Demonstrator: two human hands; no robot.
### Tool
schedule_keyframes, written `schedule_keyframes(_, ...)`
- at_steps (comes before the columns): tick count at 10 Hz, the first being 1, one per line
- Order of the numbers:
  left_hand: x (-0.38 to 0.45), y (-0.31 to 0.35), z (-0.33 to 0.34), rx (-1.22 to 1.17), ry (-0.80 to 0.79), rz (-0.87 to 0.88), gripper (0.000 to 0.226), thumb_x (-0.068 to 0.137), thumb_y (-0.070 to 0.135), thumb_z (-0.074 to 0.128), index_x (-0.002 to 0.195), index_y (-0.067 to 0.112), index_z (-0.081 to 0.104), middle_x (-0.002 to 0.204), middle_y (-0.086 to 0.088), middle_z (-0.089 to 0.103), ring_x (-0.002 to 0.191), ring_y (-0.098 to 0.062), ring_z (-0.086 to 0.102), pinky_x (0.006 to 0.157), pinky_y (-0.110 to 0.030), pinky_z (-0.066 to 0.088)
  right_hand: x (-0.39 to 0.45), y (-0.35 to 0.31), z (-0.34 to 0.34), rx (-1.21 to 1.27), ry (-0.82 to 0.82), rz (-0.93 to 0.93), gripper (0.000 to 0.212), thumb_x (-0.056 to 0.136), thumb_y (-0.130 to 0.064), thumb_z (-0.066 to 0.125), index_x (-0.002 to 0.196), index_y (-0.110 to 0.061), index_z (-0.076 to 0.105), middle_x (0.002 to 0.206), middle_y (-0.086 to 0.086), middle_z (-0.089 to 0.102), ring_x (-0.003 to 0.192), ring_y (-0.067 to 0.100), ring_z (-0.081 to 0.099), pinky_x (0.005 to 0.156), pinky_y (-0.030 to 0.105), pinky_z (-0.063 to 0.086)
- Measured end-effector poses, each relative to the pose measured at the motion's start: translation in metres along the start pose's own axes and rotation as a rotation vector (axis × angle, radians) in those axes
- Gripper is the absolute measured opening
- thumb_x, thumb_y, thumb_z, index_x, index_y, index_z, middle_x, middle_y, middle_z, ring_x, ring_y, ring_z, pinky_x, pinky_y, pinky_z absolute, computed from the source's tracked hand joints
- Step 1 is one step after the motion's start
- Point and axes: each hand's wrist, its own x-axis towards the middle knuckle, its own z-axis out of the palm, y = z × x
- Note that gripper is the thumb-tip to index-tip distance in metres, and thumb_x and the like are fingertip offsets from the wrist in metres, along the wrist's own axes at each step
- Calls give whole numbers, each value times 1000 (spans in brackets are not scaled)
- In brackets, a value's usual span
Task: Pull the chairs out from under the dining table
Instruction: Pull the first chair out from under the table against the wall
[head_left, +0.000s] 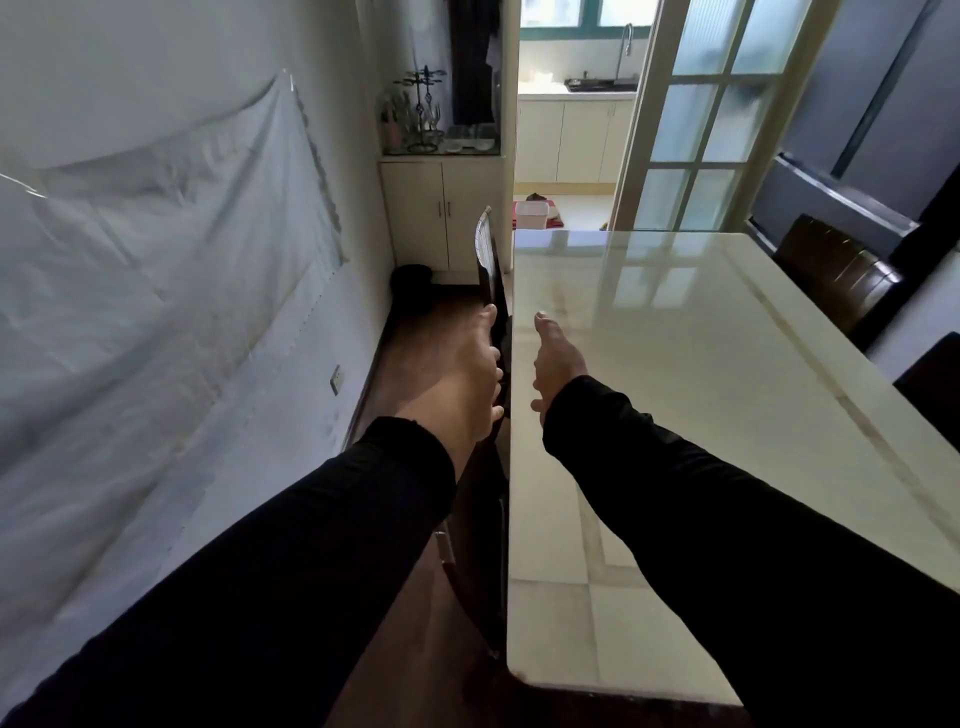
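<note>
Chair (491, 291) sits tucked against the dining table (701, 395) edge, bare floor beside it; left hand (467, 384) curls around its backrest; right hand (553, 364) hovers open, holding nothing; seat hidden.

Dim room, daylight only from kitchen window (587, 11) at far end. Glossy table (727, 395) mirrors the glass door (711, 114) as soft glare. Black sleeves (727, 519) crush to no detail. Wide-angle bends edges; background slightly soft.
</note>
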Motion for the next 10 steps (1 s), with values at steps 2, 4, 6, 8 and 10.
schedule_keyframes(2,19,10,-36,33,-24,-22,90,87,71,37,150,8,31,150,-16,40,140,-29,36,116,-51,20,25,5,35,-84,37,-109,44,97,-50,37,115,-14,56,108,12,63,108,24,57,99,33,41)
schedule_keyframes(4,59,41,-83,53,-28,2,84,88,69,38,147,9,37,110,-10,56,120,-23,50,115,-51,22,67,5,86,2,101,-141,26,99,-45,35,77,-34,44,79,-15,43,76,5,47,86,30,45)
schedule_keyframes(6,99,81,-147,124,-112,-41,63,86,71,40,119,19,50,80,-2,45,82,-17,46,99,-46,33,113,10,146,-22,217,-170,37,96,-47,41,82,-17,56,79,-2,54,76,11,51,82,27,42)
schedule_keyframes(8,139,100,-180,166,-157,-82,61,85,72,40,115,19,51,96,-6,48,89,-17,47,93,-42,35,142,18,183,-34,294,-157,58,94,-51,43,124,-3,58,114,9,59,114,25,55,105,36,37)
schedule_keyframes(10,191,116,-177,169,-177,-111,62,88,69,39,114,16,55,115,-8,56,110,-21,50,110,-45,30,189,-2,187,-37,331,-182,58,94,-52,40,121,-3,59,117,10,61,112,25,56,108,38,37)
